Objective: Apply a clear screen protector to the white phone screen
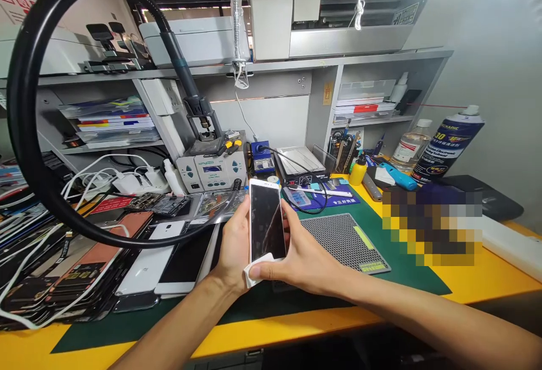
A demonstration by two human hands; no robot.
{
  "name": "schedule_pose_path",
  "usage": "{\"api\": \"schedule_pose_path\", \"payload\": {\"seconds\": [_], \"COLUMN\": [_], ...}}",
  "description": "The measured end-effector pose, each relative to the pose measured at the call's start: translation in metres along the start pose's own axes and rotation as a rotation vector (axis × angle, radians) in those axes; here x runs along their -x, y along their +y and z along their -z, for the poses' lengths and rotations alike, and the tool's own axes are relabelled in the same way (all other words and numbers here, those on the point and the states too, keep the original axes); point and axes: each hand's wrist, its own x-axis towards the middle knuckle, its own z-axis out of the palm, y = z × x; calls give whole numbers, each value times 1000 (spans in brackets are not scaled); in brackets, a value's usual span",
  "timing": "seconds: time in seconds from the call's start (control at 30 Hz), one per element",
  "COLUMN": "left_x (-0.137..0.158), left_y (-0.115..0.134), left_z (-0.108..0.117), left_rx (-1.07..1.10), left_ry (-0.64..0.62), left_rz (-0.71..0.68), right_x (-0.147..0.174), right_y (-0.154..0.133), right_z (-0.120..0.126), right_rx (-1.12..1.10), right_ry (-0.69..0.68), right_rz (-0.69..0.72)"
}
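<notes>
A white-framed smartphone (pixel 267 222) with a dark screen is held upright over the front of the green mat. My left hand (pixel 235 240) wraps round its left side, the fingers mostly hidden behind it. At the right, my right hand (pixel 300 248) has its fingers behind the phone's edge. The right thumb presses a folded white cloth or tissue (pixel 257 271) against the phone's lower end. Close to the left hand lie a white-framed phone with a black screen (pixel 186 260) and a white phone back (pixel 148 260). Right of my hands is a grey perforated pad (pixel 339 240).
A thick black hose (pixel 29 104) loops across the left side from a soldering or hot-air station (pixel 212 169). Stacked phones and parts (pixel 80 268) with white cables crowd the left. A blue spray can (pixel 446 144), yellow bottle (pixel 358 171) and clear bottle (pixel 410 147) stand at right.
</notes>
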Motion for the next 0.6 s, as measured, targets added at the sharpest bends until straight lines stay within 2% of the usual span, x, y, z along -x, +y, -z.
{"api": "schedule_pose_path", "payload": {"seconds": [0.33,0.6], "left_x": [0,2], "left_y": [1,10], "left_z": [7,6], "left_rx": [-25,-56], "left_ry": [-10,72], "left_rz": [-59,-117], "right_x": [-1,-6], "right_y": [6,9], "right_z": [2,6], "right_rx": [-91,-127], "right_ry": [-9,-83], "right_rz": [-58,-125]}}
